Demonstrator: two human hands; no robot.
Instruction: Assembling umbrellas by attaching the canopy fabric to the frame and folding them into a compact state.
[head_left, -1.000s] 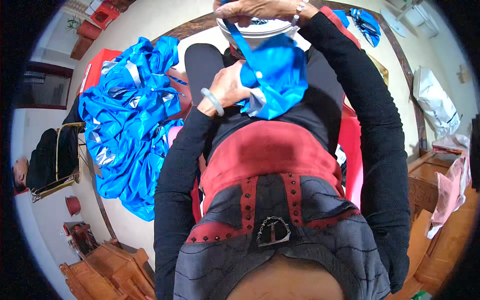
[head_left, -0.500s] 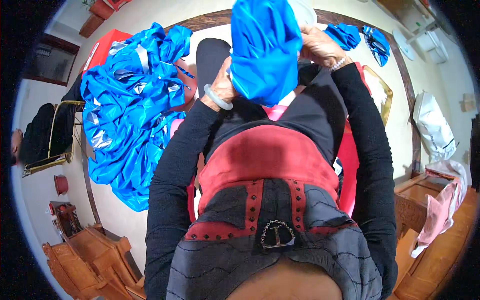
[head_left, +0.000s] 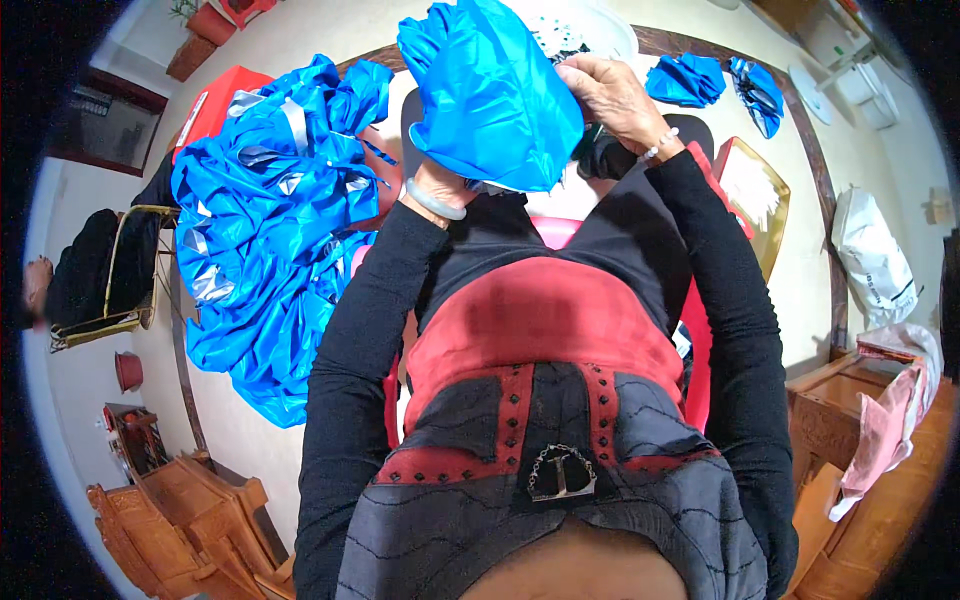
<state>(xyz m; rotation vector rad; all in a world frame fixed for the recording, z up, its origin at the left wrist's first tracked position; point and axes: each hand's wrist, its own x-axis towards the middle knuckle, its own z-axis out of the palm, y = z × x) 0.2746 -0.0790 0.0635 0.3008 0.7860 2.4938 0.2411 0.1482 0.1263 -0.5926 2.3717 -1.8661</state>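
Observation:
A bunched piece of shiny blue cloth [head_left: 500, 110] is held up above my knees, its upper part gathered into folds. My left hand [head_left: 440, 184] supports its lower left side, with the fingers hidden behind and under the cloth. At its right edge my right hand [head_left: 615, 98] is closed, thumb and fingers pinching near the rim. What lies inside or behind the cloth is hidden. To the left rises a large heap of blue cloth [head_left: 275, 190] with silver undersides showing. Two smaller blue bundles, one rounded [head_left: 687, 80] and one narrower [head_left: 757, 97], lie on the floor ahead to the right.
A white round tray [head_left: 615, 30] with small dark bits stands ahead. By my right knee is a gold-rimmed tray [head_left: 775, 230] holding white sticks. A red box [head_left: 215, 105] sits behind the heap. Wooden furniture [head_left: 190, 510] and a white sack [head_left: 872, 255] flank me.
The blue cloth has tilted and shifted left and slightly down. My left hand has moved lower beneath it, and my right hand has moved slightly left and down along its edge.

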